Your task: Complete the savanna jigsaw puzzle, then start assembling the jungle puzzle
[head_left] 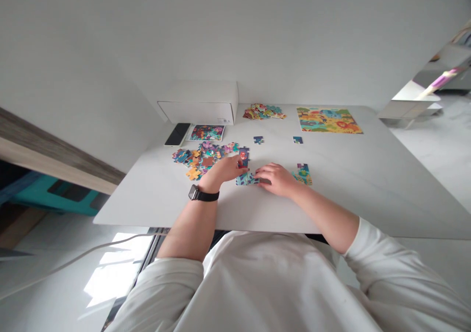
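My left hand (231, 169), with a dark watch on its wrist, has its fingers closed on a dark blue and red jigsaw piece (243, 152). Directly below lies a joined teal jigsaw strip (246, 179) with leaf shapes. At that strip's right end is my right hand (276, 179), fingers apart and fingertips near or on its edge; nothing shows in its grip. Behind the right hand sits a joined corner section (304, 174), partly covered by the hand. A heap of loose jigsaw pieces (206, 158) spreads left of my left hand.
Two single pieces, one (258, 140) left and one (298, 140) right, lie farther back. Beyond are a picture card (206, 133), a phone (177, 134), a white box (198, 111), another heap of pieces (263, 111) and an animal puzzle (329, 120). The table's front edge (257, 231) is near my body.
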The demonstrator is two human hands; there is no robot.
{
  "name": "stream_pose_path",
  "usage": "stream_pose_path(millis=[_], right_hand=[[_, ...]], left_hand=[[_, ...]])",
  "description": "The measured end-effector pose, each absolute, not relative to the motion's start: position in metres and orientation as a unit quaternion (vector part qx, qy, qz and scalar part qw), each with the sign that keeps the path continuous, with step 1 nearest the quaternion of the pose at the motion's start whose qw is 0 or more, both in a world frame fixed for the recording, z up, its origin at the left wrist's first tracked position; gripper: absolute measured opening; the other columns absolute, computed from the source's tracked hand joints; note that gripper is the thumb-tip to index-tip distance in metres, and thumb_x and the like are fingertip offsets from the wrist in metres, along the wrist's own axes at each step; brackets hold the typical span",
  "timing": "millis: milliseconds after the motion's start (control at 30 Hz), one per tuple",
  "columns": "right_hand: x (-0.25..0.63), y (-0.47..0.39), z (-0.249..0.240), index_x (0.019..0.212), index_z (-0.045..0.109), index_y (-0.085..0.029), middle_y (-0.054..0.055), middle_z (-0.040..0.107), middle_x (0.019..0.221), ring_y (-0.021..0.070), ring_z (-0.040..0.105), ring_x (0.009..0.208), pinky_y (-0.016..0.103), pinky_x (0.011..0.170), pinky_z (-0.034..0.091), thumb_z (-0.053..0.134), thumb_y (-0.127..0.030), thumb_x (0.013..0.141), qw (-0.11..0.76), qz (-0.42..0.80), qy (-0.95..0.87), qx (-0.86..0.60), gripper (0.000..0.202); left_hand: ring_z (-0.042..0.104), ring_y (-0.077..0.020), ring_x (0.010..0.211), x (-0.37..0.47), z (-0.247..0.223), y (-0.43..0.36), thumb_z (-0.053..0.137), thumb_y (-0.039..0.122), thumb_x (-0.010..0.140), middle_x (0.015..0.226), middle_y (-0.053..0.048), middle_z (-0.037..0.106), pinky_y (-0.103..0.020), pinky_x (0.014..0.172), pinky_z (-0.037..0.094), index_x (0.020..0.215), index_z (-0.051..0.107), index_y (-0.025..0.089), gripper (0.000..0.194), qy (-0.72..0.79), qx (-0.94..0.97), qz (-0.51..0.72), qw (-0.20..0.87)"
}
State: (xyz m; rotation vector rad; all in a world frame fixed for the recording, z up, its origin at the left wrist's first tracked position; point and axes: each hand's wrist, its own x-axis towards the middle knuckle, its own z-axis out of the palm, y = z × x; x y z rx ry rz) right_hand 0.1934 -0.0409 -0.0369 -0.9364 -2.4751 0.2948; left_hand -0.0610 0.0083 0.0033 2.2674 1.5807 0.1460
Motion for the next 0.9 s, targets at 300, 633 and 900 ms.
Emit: stream_pose_path(millis=[300,633,900], right_hand=[[0.189,-0.043,-0.04,0.118,0.083,-0.025,0.011,0.081,0.119,0.0285,0.073,0.108,0.047,0.101,0.056,0.081,-0.022,0.094,0.236,0.103,-0.903,-0.344,0.024],[0.192,-0.041,-0.044,0.117,0.083,-0.026,0.011,0.079,0.121,0.0297,0.07,0.111,0.049,0.102,0.055,0.082,-0.024,0.093,0.23,0.093,-0.909,-0.336,0.024],[0.194,-0.042,-0.042,0.115,0.085,-0.025,0.011,0.077,0.114,0.0294,0.069,0.107,0.048,0.1,0.056,0.078,-0.021,0.096,0.255,0.085,-0.908,-0.32,0.02]], left_hand=[[0.073,-0.0265,0.083,-0.067,0.001,0.008,0.078,0.049,0.089,0.099,-0.008,0.079,-0.031,0.067,0.046,0.118,0.071,0.023,0.04,0.54,0.817,0.025,0.199],[0.076,-0.0288,0.095,-0.061,0.007,0.001,0.086,0.041,0.083,0.107,-0.01,0.08,-0.031,0.073,0.049,0.126,0.067,0.022,0.05,0.536,0.823,0.02,0.189],[0.076,-0.0283,0.096,-0.056,0.013,-0.004,0.084,0.038,0.087,0.111,-0.01,0.08,-0.031,0.072,0.048,0.125,0.067,0.021,0.045,0.544,0.82,0.005,0.179]])
